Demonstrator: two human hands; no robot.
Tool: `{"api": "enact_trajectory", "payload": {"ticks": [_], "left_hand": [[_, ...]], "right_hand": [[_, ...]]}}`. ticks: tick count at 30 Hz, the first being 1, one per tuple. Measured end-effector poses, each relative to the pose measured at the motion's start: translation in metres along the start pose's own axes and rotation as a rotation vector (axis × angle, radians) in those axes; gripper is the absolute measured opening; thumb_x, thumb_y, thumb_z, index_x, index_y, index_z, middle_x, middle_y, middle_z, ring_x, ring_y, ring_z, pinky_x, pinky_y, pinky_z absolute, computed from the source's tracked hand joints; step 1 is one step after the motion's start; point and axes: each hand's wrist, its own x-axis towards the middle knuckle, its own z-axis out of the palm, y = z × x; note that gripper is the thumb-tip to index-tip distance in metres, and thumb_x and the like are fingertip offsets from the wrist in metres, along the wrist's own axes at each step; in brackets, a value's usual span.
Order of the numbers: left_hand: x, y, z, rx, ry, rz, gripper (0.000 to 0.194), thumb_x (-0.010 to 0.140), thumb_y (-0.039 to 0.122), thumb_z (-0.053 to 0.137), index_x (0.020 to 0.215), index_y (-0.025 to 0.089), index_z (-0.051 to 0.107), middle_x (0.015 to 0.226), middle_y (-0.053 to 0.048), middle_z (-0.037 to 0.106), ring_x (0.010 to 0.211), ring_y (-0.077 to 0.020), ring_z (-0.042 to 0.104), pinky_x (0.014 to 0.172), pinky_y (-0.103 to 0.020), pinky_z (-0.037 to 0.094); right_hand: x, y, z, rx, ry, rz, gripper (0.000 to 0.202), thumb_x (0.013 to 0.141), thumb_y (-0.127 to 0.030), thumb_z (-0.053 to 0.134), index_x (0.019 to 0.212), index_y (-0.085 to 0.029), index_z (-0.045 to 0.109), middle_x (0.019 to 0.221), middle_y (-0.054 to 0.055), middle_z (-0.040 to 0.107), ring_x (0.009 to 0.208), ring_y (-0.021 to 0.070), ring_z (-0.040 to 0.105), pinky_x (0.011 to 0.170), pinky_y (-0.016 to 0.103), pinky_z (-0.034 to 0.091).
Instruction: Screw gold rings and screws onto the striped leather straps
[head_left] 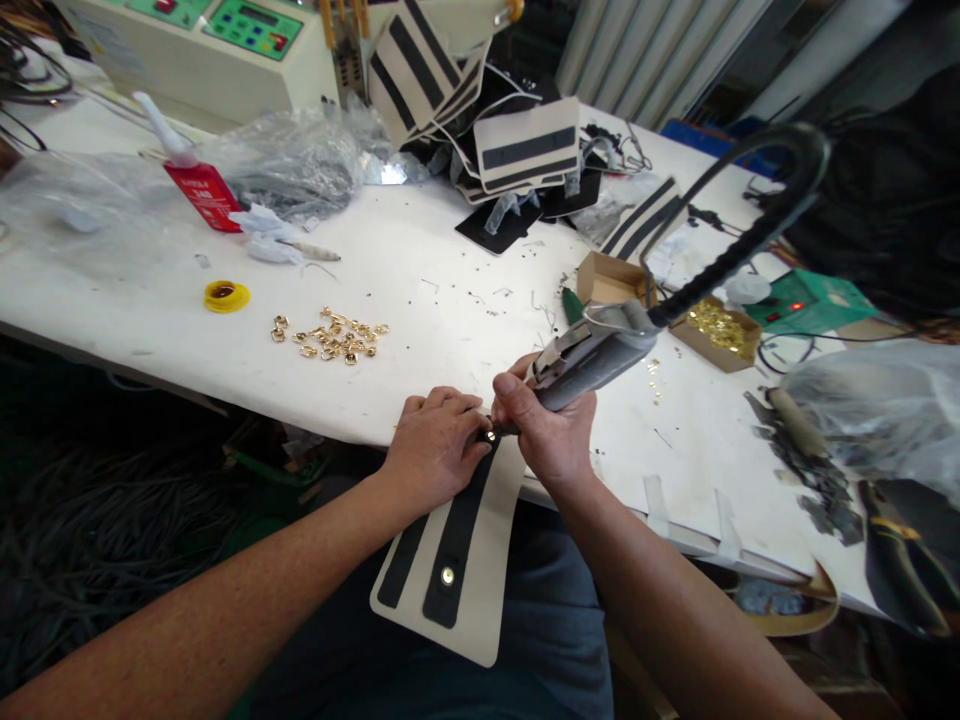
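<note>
A cream panel with black strips point(486, 560) slopes from the table's front edge down over my lap. My left hand point(435, 445) grips its upper end, fingers curled and thumb against the dark strip. Beside that thumb sits a small round metal fitting point(491, 436); a second, brass-coloured fitting point(448, 575) is on the strip's lower end. My right hand point(551, 430) is wrapped round a grey electric screwdriver point(596, 360), tilted with its tip down toward the upper fitting. The exact contact at the tip is hidden by fingers.
Loose gold-coloured fittings point(341, 338) lie near a yellow ring point(226, 296) and a red glue bottle point(201, 190). More striped panels point(526, 145) are piled at the back. A thick black cable point(739, 240) loops above a cardboard box of gold parts point(720, 335). Pliers point(904, 560) lie far right.
</note>
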Motion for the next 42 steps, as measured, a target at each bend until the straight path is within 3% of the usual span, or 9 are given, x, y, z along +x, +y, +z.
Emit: {"api": "enact_trajectory", "payload": {"ticks": [42], "left_hand": [[0.0003, -0.0012, 0.0017, 0.016, -0.013, -0.008, 0.024, 0.093, 0.036, 0.066, 0.115, 0.028, 0.069, 0.138, -0.004, 0.067, 0.130, -0.0318, 0.052, 0.096, -0.051, 0.043]], "right_hand": [[-0.0016, -0.0027, 0.0037, -0.037, -0.047, -0.010, 0.035, 0.085, -0.046, 0.080, 0.070, -0.021, 0.061, 0.064, -0.002, 0.058, 0.056, 0.0132, 0.054, 0.053, 0.029, 0.047]]}}
